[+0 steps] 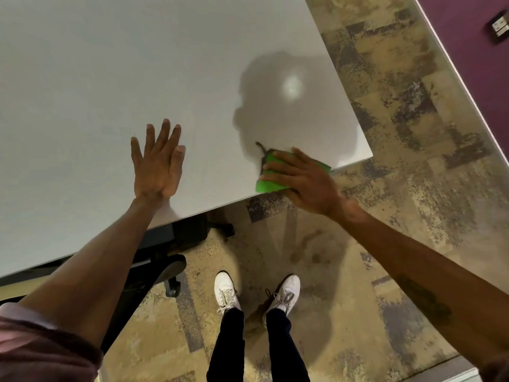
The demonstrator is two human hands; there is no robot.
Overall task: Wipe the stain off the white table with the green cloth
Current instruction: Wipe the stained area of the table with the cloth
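Note:
The white table (110, 78) fills the upper left of the view. A dark brown stain (260, 149) shows as a thin streak near the table's front right corner. My right hand (300, 179) presses the folded green cloth (268, 185) flat on the table at the near edge, right beside the stain and partly over it. Most of the cloth is hidden under my fingers. My left hand (158, 161) lies flat on the table with fingers spread, holding nothing, well to the left of the cloth.
A black office chair (165, 260) sits tucked under the table's near edge. My white shoes (225, 292) stand on patterned carpet (399, 133). A purple wall (473, 51) with a socket runs along the upper right.

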